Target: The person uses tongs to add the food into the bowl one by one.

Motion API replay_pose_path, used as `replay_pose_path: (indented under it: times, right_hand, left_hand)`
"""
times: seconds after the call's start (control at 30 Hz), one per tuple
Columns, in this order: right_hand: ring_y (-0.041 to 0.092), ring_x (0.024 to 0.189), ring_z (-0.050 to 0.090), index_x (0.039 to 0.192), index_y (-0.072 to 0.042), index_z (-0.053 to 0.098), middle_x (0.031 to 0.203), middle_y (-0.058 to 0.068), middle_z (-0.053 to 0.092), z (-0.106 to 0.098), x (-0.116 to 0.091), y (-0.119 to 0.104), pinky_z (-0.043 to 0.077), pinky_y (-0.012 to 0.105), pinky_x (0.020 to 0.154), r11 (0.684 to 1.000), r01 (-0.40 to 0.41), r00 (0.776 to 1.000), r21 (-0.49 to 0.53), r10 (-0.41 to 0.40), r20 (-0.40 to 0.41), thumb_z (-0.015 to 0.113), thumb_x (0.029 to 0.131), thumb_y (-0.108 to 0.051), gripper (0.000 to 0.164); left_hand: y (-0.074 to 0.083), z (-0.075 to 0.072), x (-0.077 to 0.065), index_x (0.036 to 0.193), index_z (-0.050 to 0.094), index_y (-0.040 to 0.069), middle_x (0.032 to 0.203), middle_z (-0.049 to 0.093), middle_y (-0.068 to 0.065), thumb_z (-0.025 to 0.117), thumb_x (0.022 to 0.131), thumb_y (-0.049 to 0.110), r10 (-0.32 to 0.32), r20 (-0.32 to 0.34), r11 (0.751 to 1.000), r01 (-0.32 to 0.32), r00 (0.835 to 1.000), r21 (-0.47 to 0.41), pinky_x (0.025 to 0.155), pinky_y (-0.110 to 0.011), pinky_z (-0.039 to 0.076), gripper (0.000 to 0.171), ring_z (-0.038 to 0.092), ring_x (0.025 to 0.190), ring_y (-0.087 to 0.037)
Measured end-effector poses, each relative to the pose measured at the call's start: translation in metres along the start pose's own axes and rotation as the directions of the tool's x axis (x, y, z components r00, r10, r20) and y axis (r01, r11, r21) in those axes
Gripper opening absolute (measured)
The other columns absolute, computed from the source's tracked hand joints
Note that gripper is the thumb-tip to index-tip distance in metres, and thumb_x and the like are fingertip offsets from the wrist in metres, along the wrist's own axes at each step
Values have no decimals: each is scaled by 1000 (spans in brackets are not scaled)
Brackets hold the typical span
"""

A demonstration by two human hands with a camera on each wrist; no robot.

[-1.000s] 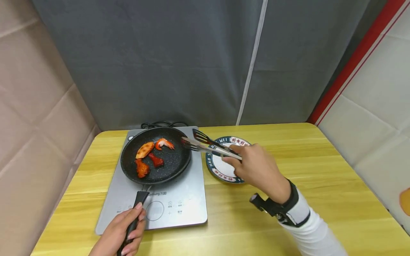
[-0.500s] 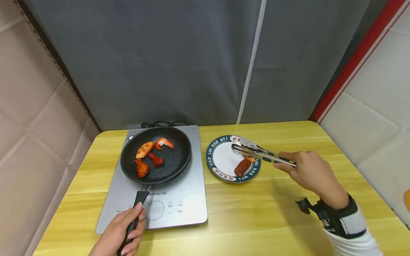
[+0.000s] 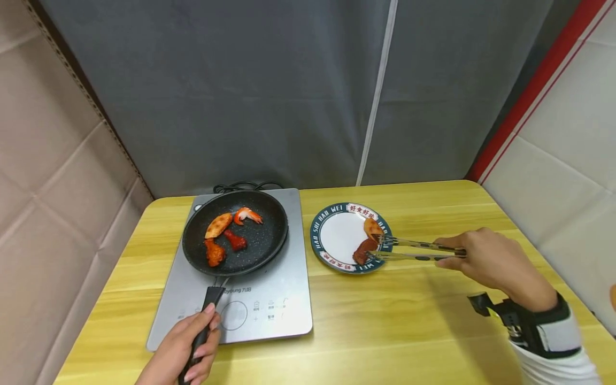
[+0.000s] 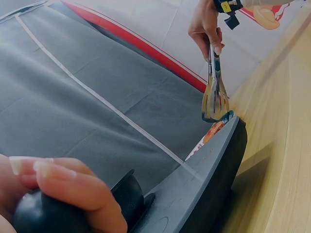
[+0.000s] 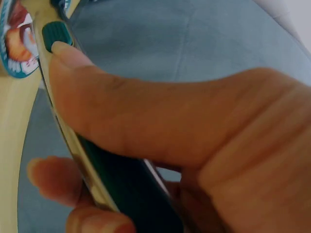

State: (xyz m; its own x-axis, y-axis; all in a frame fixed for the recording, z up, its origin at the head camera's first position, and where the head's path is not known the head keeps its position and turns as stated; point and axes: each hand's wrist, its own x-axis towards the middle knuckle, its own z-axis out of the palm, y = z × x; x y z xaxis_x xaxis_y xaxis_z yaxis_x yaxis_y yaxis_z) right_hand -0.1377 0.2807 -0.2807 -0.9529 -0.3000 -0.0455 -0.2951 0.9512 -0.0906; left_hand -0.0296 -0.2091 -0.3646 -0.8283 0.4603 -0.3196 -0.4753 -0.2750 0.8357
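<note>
My left hand [image 3: 185,345] grips the black handle [image 3: 208,305] of a frying pan [image 3: 255,256] standing on a silver induction cooktop [image 3: 284,321]. In the pan lie a shrimp [image 3: 248,215], a browned flat piece [image 3: 218,225], a red drumstick [image 3: 235,240] and an orange-brown drumstick [image 3: 214,253]. My right hand [image 3: 498,264] holds metal tongs [image 3: 418,250], thumb along one arm in the right wrist view. The tong tips are parted over the right side of a blue-rimmed plate [image 3: 337,235], at a brown piece of meat [image 3: 364,251] and a golden-brown piece [image 3: 372,228]. Contact there is unclear.
Pan and plate stand side by side on a wooden table [image 3: 385,331]. A black cable [image 3: 247,185] lies behind the cooktop. A grey curtain [image 3: 240,96] closes off the back, with padded walls left and right.
My right hand has moved right with the tongs, from between pan and plate to the plate's right side. The tong tips have lowered to the food there. Left hand and pan stay put.
</note>
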Motion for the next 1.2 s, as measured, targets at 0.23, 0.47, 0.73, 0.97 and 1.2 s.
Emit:
replay_pose_path:
  times: [0.23,0.47,0.73,0.97,1.2]
  right_hand:
    - [10,48,40,113,-20,68,77,5,68,12,3,2,30,27,38,999,37,998,1,-37,-56,72,75,-42,44]
    - [6,53,44,112,-19,68,68,-11,58,24,10,-8,35,28,39,995,101,988,6,-99,-119,73,74,-40,44]
    - [8,49,40,110,-20,69,62,-12,51,36,19,-22,33,27,37,993,114,980,4,-112,-165,75,74,-37,40]
    - [9,50,40,110,-17,68,61,-8,51,44,28,-34,33,26,39,994,106,982,27,-101,-162,73,75,-37,41]
    - [11,50,41,112,-12,67,56,-6,48,56,36,-45,32,27,39,995,83,981,50,-73,-179,71,78,-41,45]
  left_hand:
    - [-1,0,1,89,40,10,58,33,6,28,102,38,1,5,1000,-1,1000,1,38,-44,4,33,30,39,-10]
    - [-2,-1,1,89,41,10,57,33,5,26,103,37,5,28,1000,-4,1000,-25,38,-43,4,34,28,39,-10]
    - [-3,-3,1,89,41,10,58,33,6,25,103,36,13,45,999,-11,999,-45,37,-42,4,34,26,38,-11]
    - [-3,-4,1,89,41,10,58,33,6,24,104,35,32,59,999,-30,998,-34,36,-42,4,33,24,38,-12]
    - [-4,-5,2,89,43,11,58,34,6,25,103,36,26,74,997,-20,997,-68,37,-40,4,34,29,39,-10]
